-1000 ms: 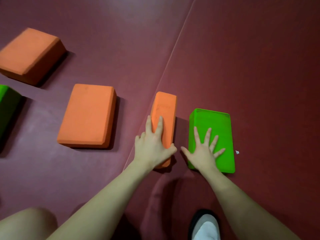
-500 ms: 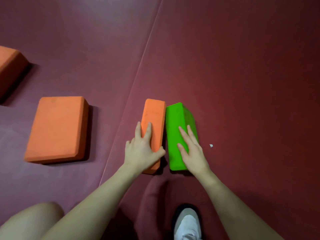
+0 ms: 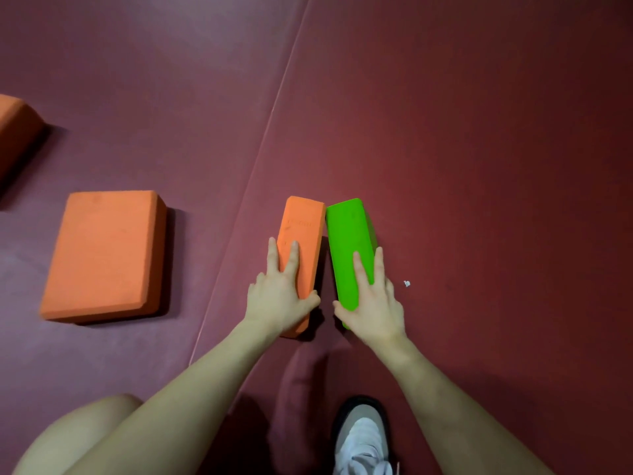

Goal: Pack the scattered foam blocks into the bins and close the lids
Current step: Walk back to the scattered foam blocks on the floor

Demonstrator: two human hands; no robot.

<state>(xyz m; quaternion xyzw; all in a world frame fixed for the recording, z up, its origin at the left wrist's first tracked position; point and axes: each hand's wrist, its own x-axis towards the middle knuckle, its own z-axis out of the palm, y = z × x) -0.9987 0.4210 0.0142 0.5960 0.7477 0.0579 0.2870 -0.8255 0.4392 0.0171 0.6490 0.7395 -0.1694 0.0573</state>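
We see a dark red floor mat point(image 3: 479, 132) filling the view, with a pale seam point(image 3: 274, 114) running diagonally from the upper middle down toward the lower left; on it, left of the seam, a flat orange foam block point(image 3: 102, 255) lies on its broad face, well apart from our hands; at the far left edge another orange block point(image 3: 13, 128) is cut off by the frame, so we cannot tell its full shape.

Right of the seam, two blocks stand on their narrow sides, side by side (their far ends touching, their near ends a little apart, with a dark gap between them); the upright orange block point(image 3: 301, 241) is on the left and the green foam block point(image 3: 347, 248) on the right, leaning slightly toward its neighbour.

Our left hand point(image 3: 279, 296) holds the upright orange block near its close end, fingers stretched along its top and outer face, the thumb hooked round the inner side; our right hand point(image 3: 371, 303) holds the green foam block the same way, two fingers lying along its top and right edge, the thumb curled against the inner face.

No bin shows here, so both blocks sit on the mat; lower down we see both bare forearms, a knee point(image 3: 78, 437) at the lower left and a white shoe point(image 3: 363, 440) with a dark rim; a small white scrap point(image 3: 407, 283) lies on the mat just right of our right hand.
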